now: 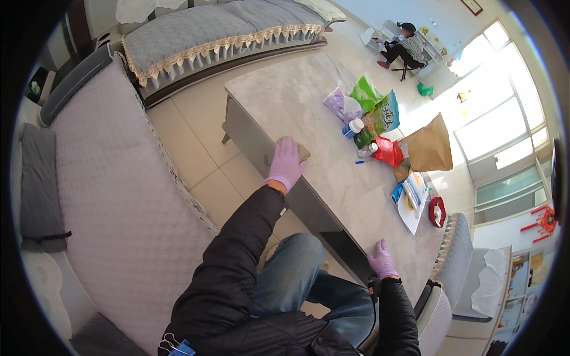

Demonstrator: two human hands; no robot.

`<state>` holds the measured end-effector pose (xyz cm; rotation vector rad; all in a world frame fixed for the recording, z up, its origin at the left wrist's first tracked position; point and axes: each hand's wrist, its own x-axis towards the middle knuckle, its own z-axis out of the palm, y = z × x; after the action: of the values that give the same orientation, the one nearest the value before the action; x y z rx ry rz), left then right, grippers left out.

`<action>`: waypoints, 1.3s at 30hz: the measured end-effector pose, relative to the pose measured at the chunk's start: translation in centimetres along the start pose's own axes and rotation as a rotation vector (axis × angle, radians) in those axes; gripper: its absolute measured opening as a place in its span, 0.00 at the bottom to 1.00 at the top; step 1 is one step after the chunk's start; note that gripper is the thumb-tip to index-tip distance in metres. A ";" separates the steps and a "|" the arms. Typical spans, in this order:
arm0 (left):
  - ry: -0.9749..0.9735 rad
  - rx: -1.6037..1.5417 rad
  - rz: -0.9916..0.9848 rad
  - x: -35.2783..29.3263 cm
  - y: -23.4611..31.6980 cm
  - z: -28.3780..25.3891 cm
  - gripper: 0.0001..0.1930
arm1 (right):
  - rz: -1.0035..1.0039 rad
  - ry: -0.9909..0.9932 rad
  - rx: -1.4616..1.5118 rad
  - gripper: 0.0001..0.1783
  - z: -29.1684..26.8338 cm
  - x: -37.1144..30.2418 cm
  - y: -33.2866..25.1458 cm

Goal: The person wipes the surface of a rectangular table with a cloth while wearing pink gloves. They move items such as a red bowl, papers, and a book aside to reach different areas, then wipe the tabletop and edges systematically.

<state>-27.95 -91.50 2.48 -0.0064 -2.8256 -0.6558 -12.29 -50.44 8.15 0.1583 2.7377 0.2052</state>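
Both my hands wear light purple gloves. My left hand (286, 164) presses a beige-brown cloth (303, 153) onto the near edge of the grey marbled table (270, 89), its fingers stretched over the cloth. Part of the cloth sticks out beside the fingers. Farther right, my right hand (382, 260) rests on the same table edge with nothing in it, its fingers outstretched and partly overlapping each other.
On the table's far side stand snack bags (380, 115), a white-capped bottle (352, 129), a red packet (388, 152), a brown paper bag (430, 145), papers (411, 207) and a red bowl (437, 212). Covered sofas (113, 178) flank the table. A seated person (407, 47) is far off.
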 end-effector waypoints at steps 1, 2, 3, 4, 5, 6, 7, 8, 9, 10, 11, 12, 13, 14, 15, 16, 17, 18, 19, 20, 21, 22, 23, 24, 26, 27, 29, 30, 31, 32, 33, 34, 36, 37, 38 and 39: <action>0.078 -0.006 0.010 0.1 -0.1 0.0 0.35 | -0.063 0.048 0.035 0.42 -0.4 0.2 -0.6; 0.073 -0.021 0.001 0.0 -0.1 0.0 0.36 | -0.070 0.033 0.053 0.40 -1.1 0.7 -1.3; -0.016 -0.031 -0.031 0.1 -0.1 0.0 0.36 | -0.005 -0.013 0.048 0.39 -1.9 1.4 -2.2; 0.078 -0.017 -0.018 0.2 0.0 0.0 0.37 | -0.173 0.140 0.173 0.37 -2.3 2.1 -3.8; 0.085 0.000 -0.027 0.2 0.2 0.0 0.37 | -0.193 0.210 0.256 0.36 -2.5 2.8 -5.6; 0.004 0.000 -0.055 0.3 0.4 0.1 0.37 | -0.362 0.316 0.308 0.36 -2.9 3.8 -7.6; 0.080 0.017 -0.029 0.3 0.5 0.2 0.37 | -0.392 0.315 0.325 0.36 -3.1 4.9 -9.6; 0.076 0.020 -0.019 0.5 0.4 0.2 0.37 | -0.535 0.391 0.354 0.37 -3.4 5.9 -11.4; -0.013 0.019 -0.028 0.7 0.2 0.2 0.36 | -0.548 0.358 0.354 0.37 -3.8 6.9 -12.9; 0.061 0.014 0.025 1.0 -0.1 0.2 0.36 | -0.647 0.431 0.318 0.38 -4.3 7.9 -14.0; 0.049 -0.001 0.054 1.3 -0.6 0.2 0.35 | -0.681 0.446 0.267 0.39 -4.6 8.8 -15.0; -0.042 -0.006 0.049 1.7 -1.3 0.2 0.34 | -0.662 0.400 0.192 0.39 -4.8 9.5 -15.7; 0.103 -0.016 0.080 2.1 -2.0 0.2 0.34 | -0.728 0.434 0.250 0.40 -5.0 10.1 -16.1; 0.169 -0.016 0.079 2.6 -2.8 0.3 0.33 | -0.741 0.408 0.284 0.40 -5.3 10.6 -16.1; 0.153 -0.011 0.048 3.1 -3.7 0.4 0.33 | -0.692 0.321 0.285 0.40 -5.4 11.0 -16.1; 0.300 -0.019 0.061 4.0 -4.7 0.4 0.32 | -0.775 0.377 0.276 0.41 -5.4 11.3 -15.9; 0.368 -0.023 0.042 5.1 -6.0 0.3 0.32 | -0.774 0.353 0.222 0.41 -5.3 11.6 -15.8; 0.352 -0.027 -0.021 6.0 -7.3 0.3 0.31 | -0.733 0.284 0.149 0.41 -5.1 11.8 -15.6; 0.456 -0.010 -0.026 7.0 -8.6 0.3 0.31 | -0.738 0.271 0.164 0.41 -4.9 12.0 -15.5; 0.406 0.010 -0.108 8.3 -9.9 0.3 0.31 | -0.790 0.340 0.187 0.42 -4.7 12.3 -15.4; 0.505 0.014 -0.093 9.5 -11.2 0.1 0.30 | -0.812 0.378 0.192 0.42 -4.5 12.5 -15.4; 0.457 0.025 -0.175 10.5 -12.7 -0.2 0.30 | -0.768 0.321 0.156 0.42 -4.3 12.8 -15.3; 0.557 -0.004 -0.144 11.5 -14.0 -0.4 0.30 | -0.808 0.366 0.188 0.42 -4.1 13.0 -15.3; 0.582 -0.032 -0.163 12.3 -15.1 -0.6 0.30 | -0.797 0.343 0.193 0.42 -4.0 13.1 -15.3; 0.634 -0.073 -0.185 13.9 -16.9 -0.9 0.29 | -0.789 0.331 0.184 0.43 -3.8 13.5 -15.2; 0.657 -0.085 -0.189 14.5 -17.6 -1.1 0.28 | -0.791 0.336 0.173 0.44 -3.7 13.6 -15.1; 0.691 -0.148 -0.212 15.2 -18.3 -1.0 0.28 | -0.782 0.323 0.169 0.44 -3.6 13.6 -15.0; 0.713 -0.198 -0.231 15.4 -18.6 -0.9 0.28 | -0.775 0.313 0.173 0.44 -3.5 13.6 -15.0; 0.677 -0.262 -0.316 15.3 -18.6 -0.8 0.28 | -0.745 0.269 0.170 0.45 -3.5 13.6 -14.9; 0.736 -0.399 -0.319 15.0 -18.4 -0.5 0.28 | -0.771 0.311 0.180 0.45 -3.4 13.6 -14.9; 0.733 -0.549 -0.387 14.4 -17.9 0.0 0.28 | -0.772 0.319 0.186 0.45 -3.4 13.6 -14.9; 0.685 -0.713 -0.533 13.5 -17.3 0.3 0.29 | -0.744 0.281 0.190 0.45 -3.3 13.6 -14.9; 0.703 -0.783 -0.632 11.0 -14.3 2.3 0.31 | -0.769 0.325 0.190 0.44 -3.4 13.4 -14.9; 0.649 -0.761 -0.729 9.6 -12.5 3.4 0.32 | -0.718 0.270 0.158 0.44 -3.4 13.3 -15.0; 0.625 -0.816 -0.721 7.4 -10.0 4.9 0.32 | -0.762 0.334 0.186 0.44 -3.4 13.2 -15.1; 0.655 -0.895 -0.614 5.2 -7.5 6.2 0.32 | -0.756 0.336 0.182 0.44 -3.5 13.1 -15.2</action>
<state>-34.86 -95.79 -4.91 0.7697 -1.7002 -1.6240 -26.89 -63.95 3.94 -0.9234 2.9076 -0.2499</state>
